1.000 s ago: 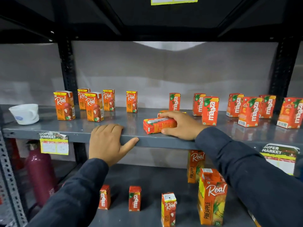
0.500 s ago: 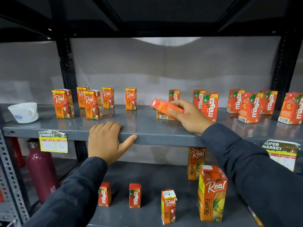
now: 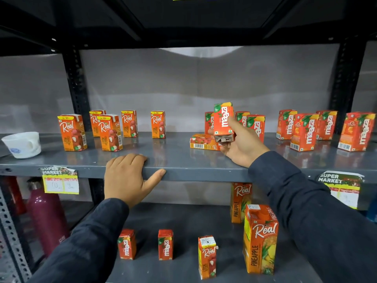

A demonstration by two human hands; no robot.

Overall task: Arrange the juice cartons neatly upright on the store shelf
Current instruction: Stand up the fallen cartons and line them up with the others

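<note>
The right hand (image 3: 240,144) grips a Maaza carton (image 3: 223,119) upright, lifted just above the grey shelf (image 3: 183,160); just left of it a Real carton (image 3: 204,142) lies on its side on that shelf. The left hand (image 3: 126,176) rests open over the shelf's front edge, holding nothing.

The held carton (image 3: 223,119) was red-orange with white lettering and a green-yellow top; the one lying just below it (image 3: 204,141) looked orange, its print blurred.
</note>
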